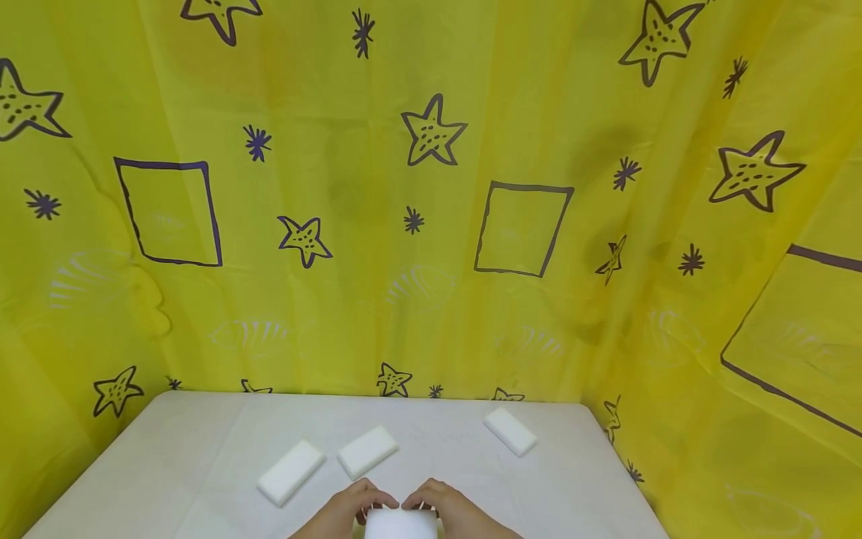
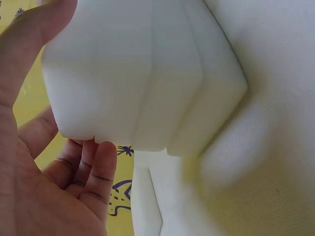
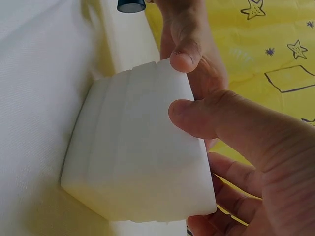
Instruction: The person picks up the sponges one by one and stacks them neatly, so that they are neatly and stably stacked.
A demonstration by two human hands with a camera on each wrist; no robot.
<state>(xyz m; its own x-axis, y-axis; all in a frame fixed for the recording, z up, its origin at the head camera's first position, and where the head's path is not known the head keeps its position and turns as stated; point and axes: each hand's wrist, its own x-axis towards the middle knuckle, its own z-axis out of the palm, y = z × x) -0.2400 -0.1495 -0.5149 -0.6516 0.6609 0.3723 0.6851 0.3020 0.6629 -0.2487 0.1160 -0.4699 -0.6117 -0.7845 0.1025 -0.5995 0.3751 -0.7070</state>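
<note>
A stack of several white sponge blocks [image 1: 400,525] stands at the near side of the table, at the bottom edge of the head view. My left hand [image 1: 346,510] grips the top block from the left, with thumb on its upper face and fingers at its far side. From the right, my right hand [image 3: 261,152] pinches the same block, thumb on top and fingers around the far edge. Both thumbs lie close together in the right wrist view. Layers of the stack [image 2: 147,93] sit slightly uneven in the left wrist view.
Three loose white sponges lie flat on the white-covered table [image 1: 438,427]: one at left [image 1: 291,473], one beside it [image 1: 367,452], one farther right [image 1: 509,432]. A yellow curtain [image 1: 364,299] with starfish drawings surrounds the table's back and sides.
</note>
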